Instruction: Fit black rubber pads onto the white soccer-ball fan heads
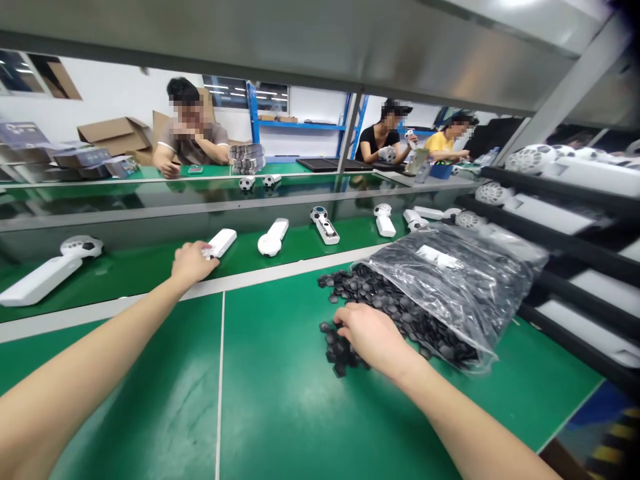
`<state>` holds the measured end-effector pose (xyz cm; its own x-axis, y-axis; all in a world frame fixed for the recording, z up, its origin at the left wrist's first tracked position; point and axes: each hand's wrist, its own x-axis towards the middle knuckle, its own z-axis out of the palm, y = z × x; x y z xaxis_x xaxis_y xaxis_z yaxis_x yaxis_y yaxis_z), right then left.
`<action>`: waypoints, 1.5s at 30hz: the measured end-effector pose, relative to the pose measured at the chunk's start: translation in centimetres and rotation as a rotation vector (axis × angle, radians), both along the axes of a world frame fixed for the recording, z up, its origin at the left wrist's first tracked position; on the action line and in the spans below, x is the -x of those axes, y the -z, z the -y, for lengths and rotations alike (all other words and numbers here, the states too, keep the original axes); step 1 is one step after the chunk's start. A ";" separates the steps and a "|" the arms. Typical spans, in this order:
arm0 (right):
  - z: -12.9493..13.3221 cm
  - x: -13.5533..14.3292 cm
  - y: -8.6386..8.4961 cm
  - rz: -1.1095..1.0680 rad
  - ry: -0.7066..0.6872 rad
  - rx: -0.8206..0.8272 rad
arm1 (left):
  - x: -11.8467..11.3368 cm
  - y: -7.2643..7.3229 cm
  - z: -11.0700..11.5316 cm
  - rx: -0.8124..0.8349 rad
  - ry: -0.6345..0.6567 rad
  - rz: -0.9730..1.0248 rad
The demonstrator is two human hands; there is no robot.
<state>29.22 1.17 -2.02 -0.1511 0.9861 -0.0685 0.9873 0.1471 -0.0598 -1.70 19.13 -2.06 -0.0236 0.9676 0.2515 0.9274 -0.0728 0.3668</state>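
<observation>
My left hand (194, 263) reaches to the belt at the far side of the table and is closed around the ball end of a white handheld device (223, 243), whose handle points away to the right. At the small pile of black hexagonal pieces (336, 347), my right hand (373, 337) has its fingers curled down with the tips together; what they pinch is hidden. Just beyond that hand, a clear plastic bag (480, 273) lies on its side, with many more black hexagonal pieces (380, 293) spilling from its mouth.
More white devices with football-patterned heads lie along the green belt (145, 257), one (325, 225) with its handle open. Black racks (565, 220) holding white devices stand at right. A metal shelf (300, 40) hangs overhead. Several people sit across the line.
</observation>
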 end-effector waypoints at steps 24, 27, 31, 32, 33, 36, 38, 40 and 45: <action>-0.5 0.6 1.7 0.145 -0.152 -0.156 | -8.9 -4.4 14.1 0.333 0.641 -0.541; -0.6 0.3 1.8 0.130 -0.149 -0.149 | -7.9 -4.2 17.3 0.473 0.895 -0.503; -0.9 -0.4 1.7 0.019 -0.105 -0.233 | -7.5 -3.7 17.6 0.306 0.998 -0.515; -0.9 -0.5 1.6 -0.050 -0.086 -0.258 | -7.6 -3.5 17.4 0.274 0.984 -0.498; -0.9 -0.5 1.5 -0.144 -0.075 -0.277 | -7.6 -3.1 17.1 0.257 0.952 -0.454; -0.5 0.1 0.8 -0.489 -0.081 -0.289 | -7.9 -1.5 16.5 0.240 0.741 -0.270; 0.2 1.0 0.3 -0.673 -0.109 -0.261 | -8.1 -0.6 16.3 0.209 0.576 -0.216; 0.9 2.2 -0.1 -0.773 -0.164 -0.225 | -8.0 -0.1 16.1 0.185 0.519 -0.196; 1.6 4.6 0.4 -0.726 -0.432 -0.254 | -7.3 0.1 15.4 0.257 0.612 -0.099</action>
<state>24.65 -0.45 -2.41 -0.4351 0.8054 0.4026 0.5731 0.5926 -0.5660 5.58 3.77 -2.15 0.5598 0.8285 -0.0157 0.7768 -0.5181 0.3578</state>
